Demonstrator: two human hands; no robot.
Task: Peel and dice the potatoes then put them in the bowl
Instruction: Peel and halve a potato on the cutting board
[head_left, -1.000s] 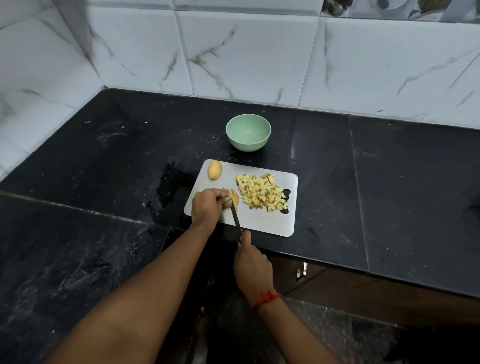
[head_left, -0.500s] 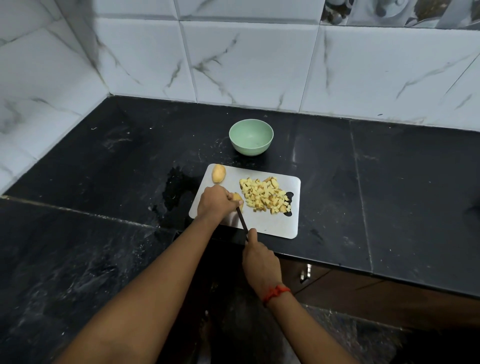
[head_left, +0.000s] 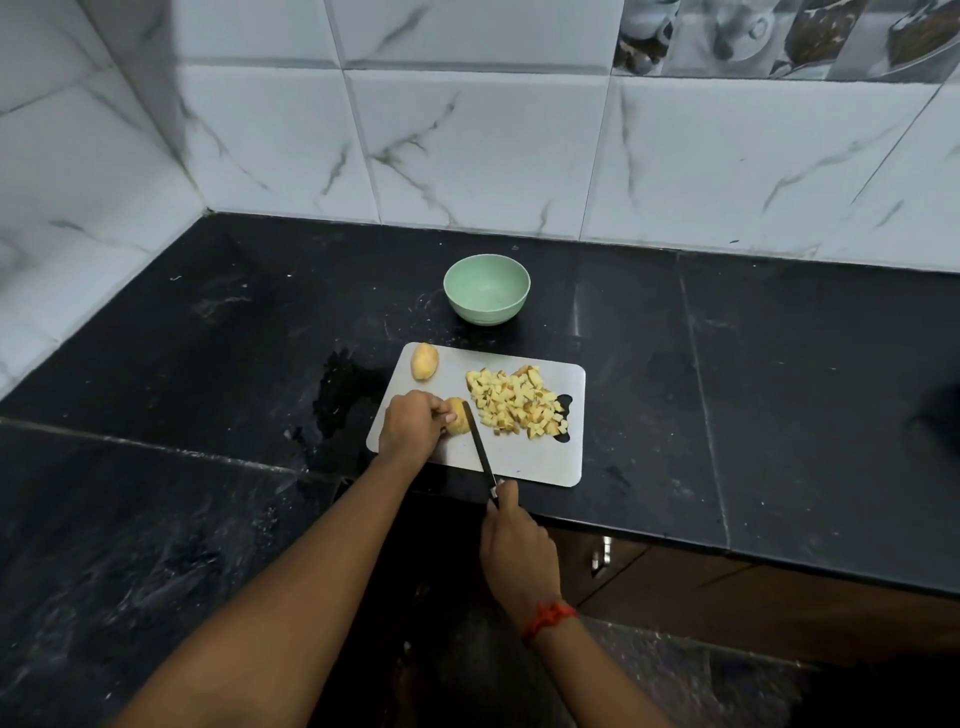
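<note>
- We judge the dicing step to be under way. A pale-yellow peeled potato piece (head_left: 457, 415) lies centre-left on the thin grey rectangular cutting board (head_left: 524, 460). The dark, narrow-bladed kitchen knife (head_left: 479, 447) runs along its right edge, and we cannot tell whether the blade has bitten in.
- Our left hand (head_left: 413, 423), mid-frame, curls its fingers over that piece and pins it to the board.
- Our right hand (head_left: 519, 556), lower centre, is wrapped tight around the knife handle, just below the board's lower edge.
- A heap of small yellow potato cubes (head_left: 517, 400) covers the board's right half, just right of the blade. A whole peeled yellow potato (head_left: 425, 362) waits at the board's upper-left corner, apart from our hand.
- The round mint-green bowl (head_left: 485, 312) stands just above the board, and we see no potato in it.
- Next, we think, comes a firm downward cut with the left fingertips kept back from the blade. After that we dice the last potato and move the cubes to the bowl.
</note>
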